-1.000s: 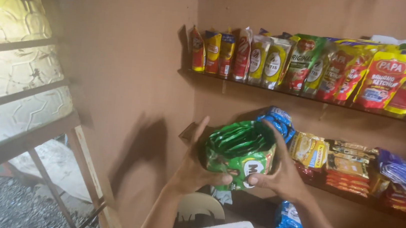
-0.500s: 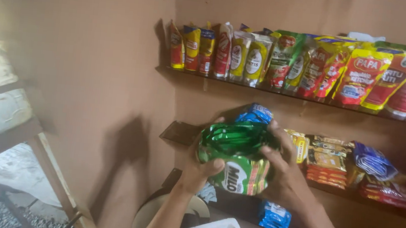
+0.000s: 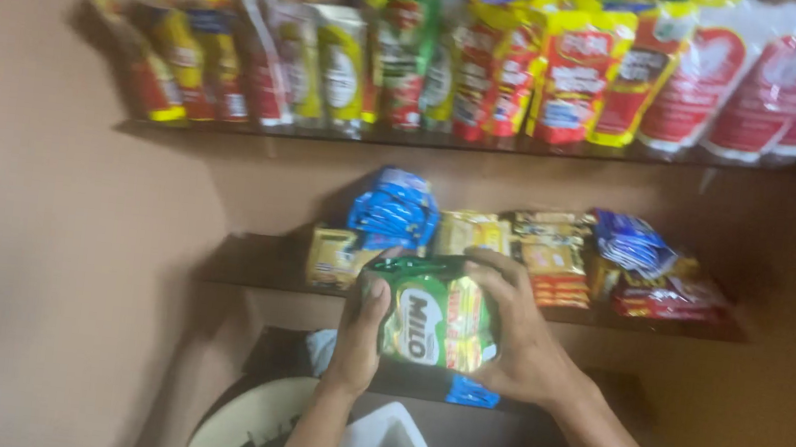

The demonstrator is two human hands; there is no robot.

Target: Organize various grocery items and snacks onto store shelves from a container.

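Risk: green sachet bundle [image 3: 433, 314] pinched between left hand [image 3: 359, 333] and right hand [image 3: 516, 335], held before middle shelf [image 3: 245, 272]; loose grip could drop bundle into white bin [image 3: 385, 439], or knock blue packets [image 3: 394, 208].

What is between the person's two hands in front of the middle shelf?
A green pack of sachets lies between the left hand and the right hand. Both hands grip its sides, as the head view shows.

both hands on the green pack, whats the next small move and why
Probably ease the green pack forward onto the bare left end of the middle shelf: left hand and right hand hold it just before that shelf, beside the yellow packets.
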